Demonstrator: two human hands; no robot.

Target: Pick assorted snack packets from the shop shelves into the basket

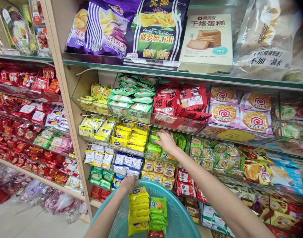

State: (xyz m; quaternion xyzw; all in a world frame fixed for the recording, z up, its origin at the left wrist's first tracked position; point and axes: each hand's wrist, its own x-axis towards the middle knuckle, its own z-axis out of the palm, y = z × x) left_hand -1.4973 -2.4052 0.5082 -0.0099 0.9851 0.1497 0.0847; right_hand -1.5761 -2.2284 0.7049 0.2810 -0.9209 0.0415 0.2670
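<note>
My left hand (128, 185) grips the far rim of a teal plastic basket (183, 211) at the bottom of the view. Inside the basket stand a row of yellow snack packets (139, 211) and, beside it, a stack of green snack packets (158, 216). A red packet (155, 234) shows at the lower edge. My right hand (165, 140) reaches into a clear shelf bin of similar green packets (153, 151). Its fingers are bent and closed on a green packet there, partly covering it.
Left of that bin are yellow packets (129, 136); below it, cookie packets (158, 167). Red packets (181, 100) fill the bin above, behind a clear front lip. A glass shelf (151, 66) holds chip bags higher up. A wooden upright (67, 99) divides the shelving on the left.
</note>
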